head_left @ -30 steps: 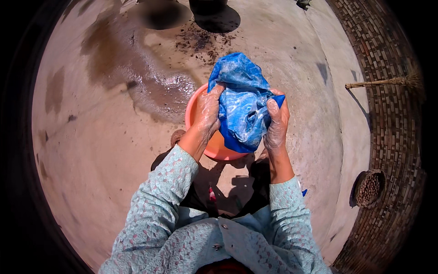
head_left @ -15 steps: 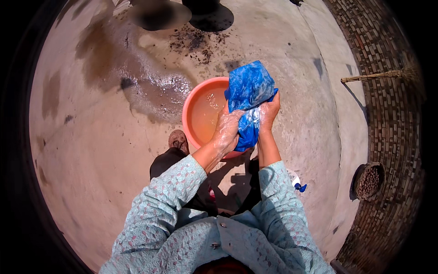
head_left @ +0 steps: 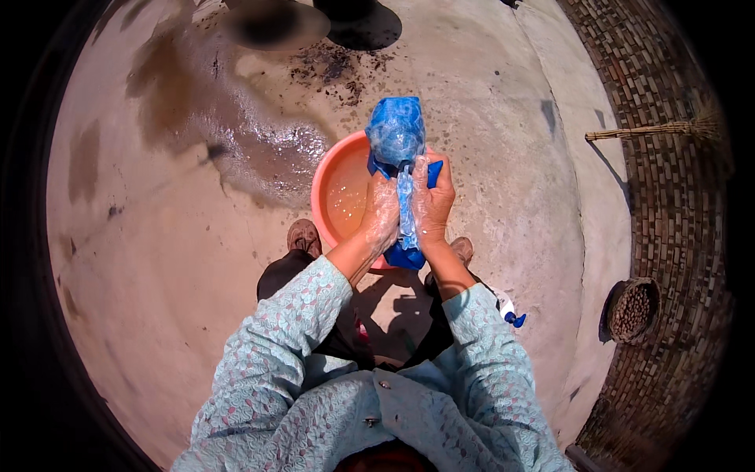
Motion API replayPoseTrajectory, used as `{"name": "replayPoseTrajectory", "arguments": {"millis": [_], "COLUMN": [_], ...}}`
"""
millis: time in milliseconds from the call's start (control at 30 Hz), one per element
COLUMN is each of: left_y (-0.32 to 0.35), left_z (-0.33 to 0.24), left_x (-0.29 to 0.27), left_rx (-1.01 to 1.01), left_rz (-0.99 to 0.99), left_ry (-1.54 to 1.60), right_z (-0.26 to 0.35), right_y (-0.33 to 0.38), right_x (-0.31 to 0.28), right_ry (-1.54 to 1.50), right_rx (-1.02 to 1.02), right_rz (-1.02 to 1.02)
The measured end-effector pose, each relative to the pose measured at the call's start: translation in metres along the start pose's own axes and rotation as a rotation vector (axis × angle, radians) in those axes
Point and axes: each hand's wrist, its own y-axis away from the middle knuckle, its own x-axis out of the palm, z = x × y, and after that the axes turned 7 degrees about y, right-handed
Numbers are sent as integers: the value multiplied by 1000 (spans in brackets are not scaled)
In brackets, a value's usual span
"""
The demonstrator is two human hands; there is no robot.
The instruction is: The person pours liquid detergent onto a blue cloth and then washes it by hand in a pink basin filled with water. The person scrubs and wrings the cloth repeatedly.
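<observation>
A wet blue cloth [head_left: 395, 134] with pale suds on it is bunched between my two hands, above the pink basin [head_left: 318, 193]. Its upper part puffs out beyond my fingers, and a darker end hangs below near my wrists. My left hand [head_left: 381, 211] is closed on the cloth's left side. On the other side, my right hand [head_left: 432, 203] grips it with the thumb along the middle fold. Foam coats both hands. Cloudy brownish water [head_left: 346, 197] shows in the left part of the basin; the cloth and hands hide the rest.
My shoes stand by the basin's near side. A white bottle with a blue pump [head_left: 513, 316] is by my right forearm. Wet, shiny ground [head_left: 275, 157] spreads left. A straw broom [head_left: 653, 130] and a round basket [head_left: 634, 310] are beside the brick surface at right.
Both hands have moved slightly left and closer together, squeezing the cloth narrower in the middle. The cloth's top has rounded into a bulge. My right shoe now shows.
</observation>
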Motion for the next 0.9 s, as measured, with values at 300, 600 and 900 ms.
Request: {"name": "replayPoseTrajectory", "arguments": {"millis": [300, 600, 900], "left_y": [4, -11, -10], "left_z": [5, -59, -65], "left_x": [14, 11, 6], "left_rx": [-170, -88, -217], "left_rz": [-52, 11, 53], "left_ry": [-202, 73, -152], "right_z": [-36, -12, -15], "right_y": [-34, -64, -64], "right_x": [-16, -73, -73], "right_ry": [80, -1071, -811], "right_rx": [195, 545, 320], "right_rz": [74, 129, -20]}}
